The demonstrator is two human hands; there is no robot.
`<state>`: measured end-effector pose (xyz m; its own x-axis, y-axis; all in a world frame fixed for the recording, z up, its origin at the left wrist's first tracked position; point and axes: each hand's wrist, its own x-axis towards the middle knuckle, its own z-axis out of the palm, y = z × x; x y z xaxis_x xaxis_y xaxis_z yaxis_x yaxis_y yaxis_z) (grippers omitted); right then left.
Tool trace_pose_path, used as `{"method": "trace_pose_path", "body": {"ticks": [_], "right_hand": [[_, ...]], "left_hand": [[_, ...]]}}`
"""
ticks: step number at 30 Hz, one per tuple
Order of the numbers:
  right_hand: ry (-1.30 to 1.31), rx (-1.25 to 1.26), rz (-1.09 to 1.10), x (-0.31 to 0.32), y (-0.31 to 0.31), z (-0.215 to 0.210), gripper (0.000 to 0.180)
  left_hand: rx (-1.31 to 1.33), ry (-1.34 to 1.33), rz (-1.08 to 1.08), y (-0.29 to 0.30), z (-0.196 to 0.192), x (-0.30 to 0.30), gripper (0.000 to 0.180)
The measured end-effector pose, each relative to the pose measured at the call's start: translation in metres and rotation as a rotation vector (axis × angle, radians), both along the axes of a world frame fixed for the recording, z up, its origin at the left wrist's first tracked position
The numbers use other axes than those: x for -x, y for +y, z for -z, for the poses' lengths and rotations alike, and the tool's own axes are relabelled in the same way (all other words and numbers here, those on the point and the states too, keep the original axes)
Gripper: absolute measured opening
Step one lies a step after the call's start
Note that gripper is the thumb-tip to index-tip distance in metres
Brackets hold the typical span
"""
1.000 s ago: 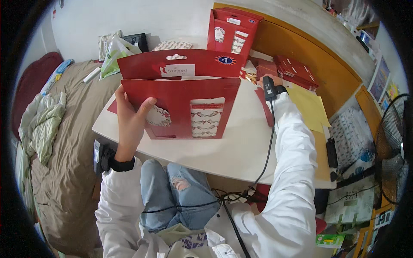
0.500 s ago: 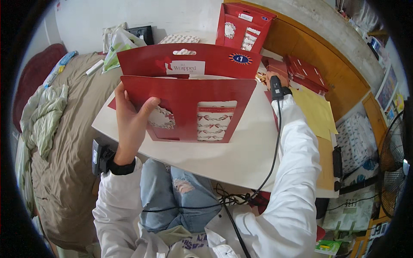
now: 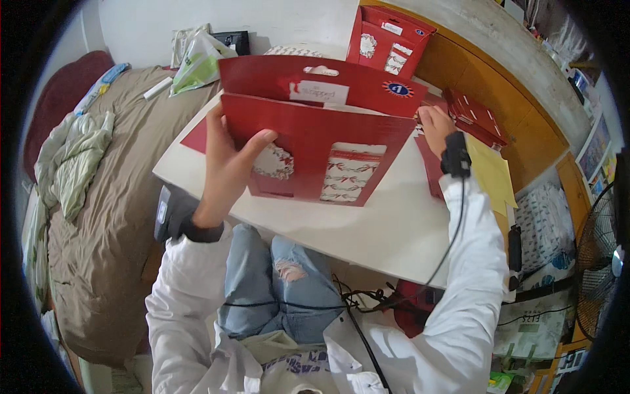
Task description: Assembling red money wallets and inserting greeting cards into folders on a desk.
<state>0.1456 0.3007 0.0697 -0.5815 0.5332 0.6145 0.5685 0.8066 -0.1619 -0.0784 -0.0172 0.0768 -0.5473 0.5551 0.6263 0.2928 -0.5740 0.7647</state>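
A red cardboard folder [image 3: 298, 128] stands upright on the white table, its top gaping. It has a hanging slot, a white label and two window cut-outs showing bow-patterned paper [image 3: 354, 172] and a wreath-shaped piece [image 3: 273, 162]. My left hand [image 3: 231, 157] grips its left side, thumb across the front and fingers round the edge. By the folder's right edge my right hand [image 3: 436, 131] is closed in a pinch. Something small and goldish shows at its fingertips, too small to name. Beneath that hand lies a red card piece [image 3: 430, 167].
A similar filled red folder [image 3: 387, 43] leans against the wall at the back. Red folders [image 3: 476, 111] are stacked at the far right, beside yellow paper [image 3: 493, 174]. A bed [image 3: 125, 197] lies to the left, a fan [image 3: 596, 262] to the right. Black cables [image 3: 367, 302] cross my lap.
My right hand has come from the small things by the red stack toward the folder's right edge. The folder, still in my left hand, now appears tilted and further right.
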Motion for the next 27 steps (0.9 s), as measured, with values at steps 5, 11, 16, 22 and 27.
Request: {"method": "trace_pose_path", "body": {"ticks": [5,11,16,22,27], "right_hand": [[0.507,0.514,-0.535,-0.009,-0.121,-0.025,0.048],[0.706,0.339,-0.737,-0.007,-0.189,-0.021,0.063],[0.823,0.276,-0.688,-0.019,-0.187,-0.019,0.065],[0.746,0.239,-0.716,-0.018,-0.192,-0.017,0.049],[0.831,0.257,-0.733,-0.018,-0.186,-0.012,0.047]], "left_hand": [[0.021,-0.004,0.091,0.002,-0.002,-0.011,0.055],[0.024,0.126,0.12,0.007,0.002,-0.021,0.063],[-0.247,0.72,-0.506,0.009,-0.019,-0.024,0.066],[-0.271,1.331,-0.305,0.006,-0.05,-0.026,0.04],[-0.27,1.418,-0.266,0.015,-0.057,-0.036,0.044]]}}
